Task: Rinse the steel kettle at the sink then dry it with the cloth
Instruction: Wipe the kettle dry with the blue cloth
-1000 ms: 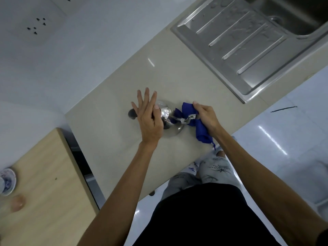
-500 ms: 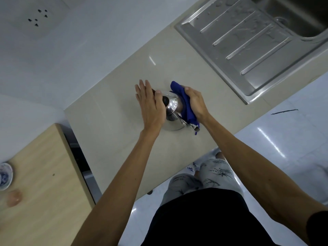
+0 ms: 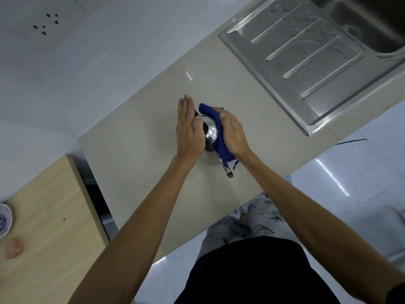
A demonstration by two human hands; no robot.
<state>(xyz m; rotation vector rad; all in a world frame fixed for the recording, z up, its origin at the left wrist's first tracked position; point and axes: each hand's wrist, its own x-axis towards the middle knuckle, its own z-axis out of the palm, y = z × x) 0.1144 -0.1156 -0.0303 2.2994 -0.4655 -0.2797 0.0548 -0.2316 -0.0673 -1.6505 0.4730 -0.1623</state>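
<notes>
The steel kettle (image 3: 210,133) stands on the beige countertop (image 3: 142,137), mostly hidden between my two hands. Its spout (image 3: 229,174) points toward me past the cloth. My left hand (image 3: 189,130) lies flat against the kettle's left side, fingers straight and together, bracing it. My right hand (image 3: 232,132) presses the blue cloth (image 3: 217,126) over the kettle's right side and top. The cloth wraps from the far side of the lid down to the spout.
The steel sink's ribbed drainboard (image 3: 306,58), with water drops on it, lies at the upper right, its basin (image 3: 368,20) in the corner. A wooden table (image 3: 48,227) at lower left carries a small patterned dish (image 3: 4,220). A wall socket (image 3: 46,24) is at upper left.
My right hand has carried the cloth from the spout up over the kettle's body. The kettle has turned so that its spout points toward me. My left hand has stayed pressed against it.
</notes>
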